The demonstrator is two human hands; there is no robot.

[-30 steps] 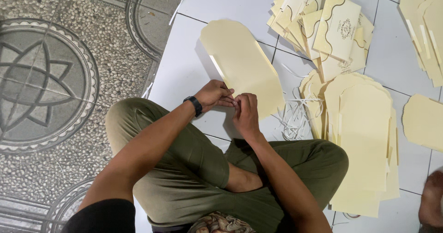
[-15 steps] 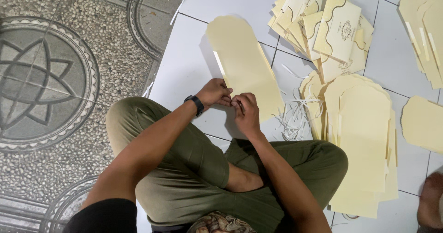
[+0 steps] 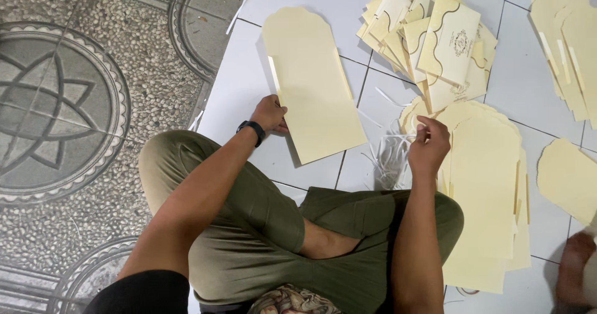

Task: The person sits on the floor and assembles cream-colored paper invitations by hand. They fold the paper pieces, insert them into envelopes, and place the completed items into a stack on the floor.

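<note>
Head view: cream card lies flat on the white tiled floor, its near left edge pinned under the left hand.
Right hand, grip pinched shut on a white strip, hangs over the card stack; best lifted slowly, the card held firmly down.

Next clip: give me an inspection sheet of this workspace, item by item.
Surface: white tiled floor beside patterned pebble paving.
Job's things: cream arch-topped card lying flat; white strip.
Clutter: heap of white strips; stack of cream cards; pile of folded cards; more cards.
Grippers: left hand rests on the card's edge; right hand pinches the strip.
Cables: nothing seen.
Surroundings: another person's foot.
</note>
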